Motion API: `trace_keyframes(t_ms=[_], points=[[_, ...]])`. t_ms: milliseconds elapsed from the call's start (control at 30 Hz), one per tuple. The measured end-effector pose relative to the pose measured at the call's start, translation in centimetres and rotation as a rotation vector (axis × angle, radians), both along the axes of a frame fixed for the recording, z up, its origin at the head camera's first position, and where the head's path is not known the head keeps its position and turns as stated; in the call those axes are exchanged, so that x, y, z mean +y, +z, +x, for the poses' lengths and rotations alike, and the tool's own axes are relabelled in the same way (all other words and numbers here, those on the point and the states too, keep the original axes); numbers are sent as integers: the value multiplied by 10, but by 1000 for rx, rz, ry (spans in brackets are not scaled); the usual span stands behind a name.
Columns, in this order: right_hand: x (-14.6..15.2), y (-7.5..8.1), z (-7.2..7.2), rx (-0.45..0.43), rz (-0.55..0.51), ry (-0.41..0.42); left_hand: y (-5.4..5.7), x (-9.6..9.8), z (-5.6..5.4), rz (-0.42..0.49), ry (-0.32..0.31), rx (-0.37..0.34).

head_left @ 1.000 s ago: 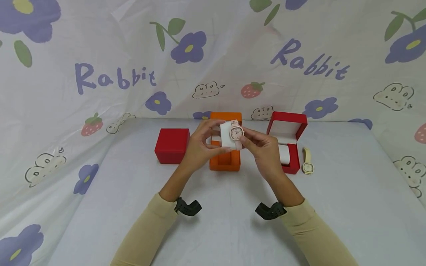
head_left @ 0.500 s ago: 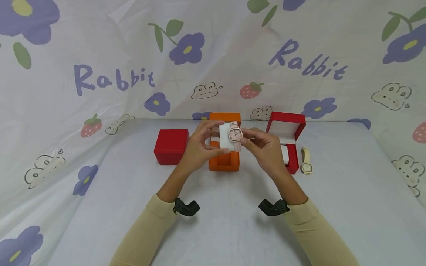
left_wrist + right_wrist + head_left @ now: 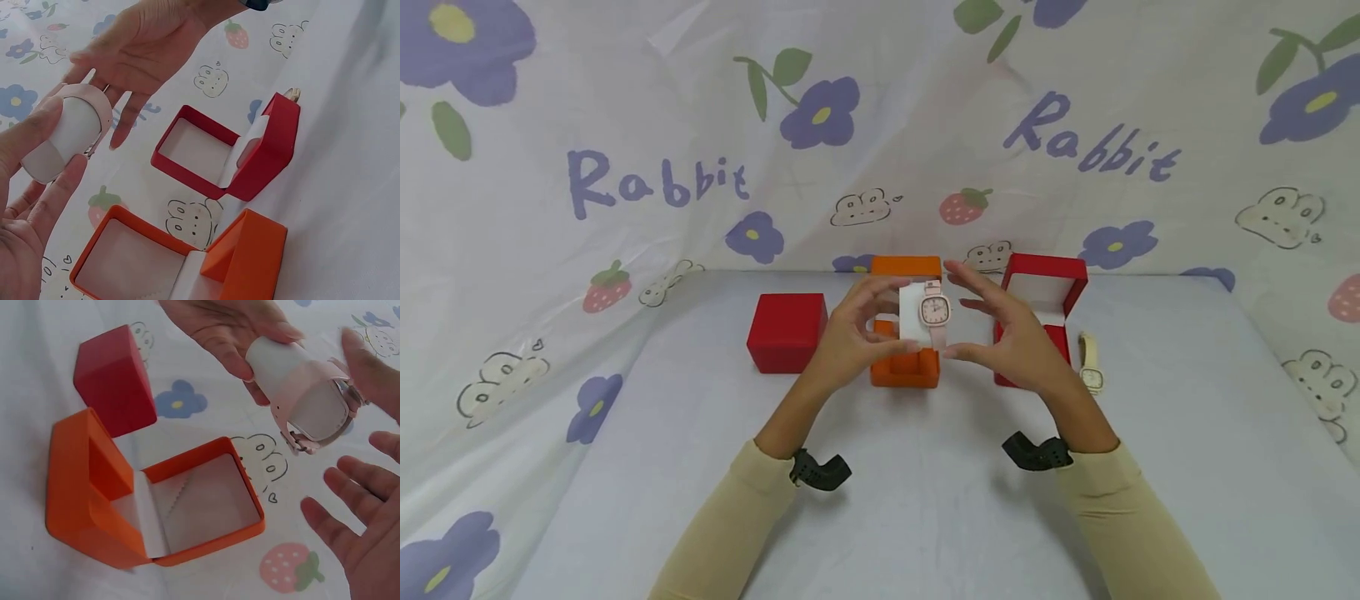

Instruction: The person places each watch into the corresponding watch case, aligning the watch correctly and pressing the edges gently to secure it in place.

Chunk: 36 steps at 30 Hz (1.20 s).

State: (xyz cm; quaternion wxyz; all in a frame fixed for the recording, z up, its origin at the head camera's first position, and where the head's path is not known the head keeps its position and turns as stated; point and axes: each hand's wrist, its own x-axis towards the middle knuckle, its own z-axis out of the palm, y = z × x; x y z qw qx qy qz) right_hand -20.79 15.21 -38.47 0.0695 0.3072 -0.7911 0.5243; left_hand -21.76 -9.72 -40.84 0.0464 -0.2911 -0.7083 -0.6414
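Note:
My left hand (image 3: 848, 325) grips a white watch cushion (image 3: 912, 315) by its left end, between thumb and fingers. Round the cushion's right end sits a pink wristwatch (image 3: 936, 310), dial turned toward the head camera; its buckle (image 3: 300, 447) shows in the right wrist view. To the right of the watch, my right hand (image 3: 1022, 337) has its fingers spread with nothing held, the thumb tip close to the strap. Below and behind the held cushion stands an open orange watch box (image 3: 904, 382), partly hidden by it. The box's lid (image 3: 209, 500) is raised.
A closed red box (image 3: 786, 333) stands to the left. On the right, an open red watch box (image 3: 1078, 287) is partly covered by my right hand, and a pale yellow wristwatch (image 3: 1091, 367) lies beside it. A patterned cloth (image 3: 655, 100) hangs behind the table.
My right hand has let go of the watch, spread its fingers and moved slightly right. The left hand still holds the cushion, which has shifted slightly downward in the head view.

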Motion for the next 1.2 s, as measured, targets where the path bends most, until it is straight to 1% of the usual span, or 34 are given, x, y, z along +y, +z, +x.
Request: trace_keyframes(t_ms=[100,200,267,467,533,633,700,833,933,1200], points=[[-2,1,1,-42,63,47,0,0,1,1,-32,4],[-6,1,1,-57,98,61,-1,0,2,4,-54,16],[-8,1,2,-56,99,70,-2,-1,3,5,-56,18],[-10,1,-1,-60,74,114,-2,-7,7,-1,-31,-4],[-8,1,-1,-64,77,111,-2,-7,7,3,-31,-18],[-5,3,0,-67,79,86,-1,-6,7,3,-38,-39],[-2,4,2,-69,69,73,0,-6,6,-2,-52,-46],[1,4,3,-73,52,51,3,-7,4,-24,-99,-45],[3,4,3,-69,39,51,4,-6,3,-37,-116,-36],[7,4,4,-76,6,65,6,-2,3,-25,-99,-23]])
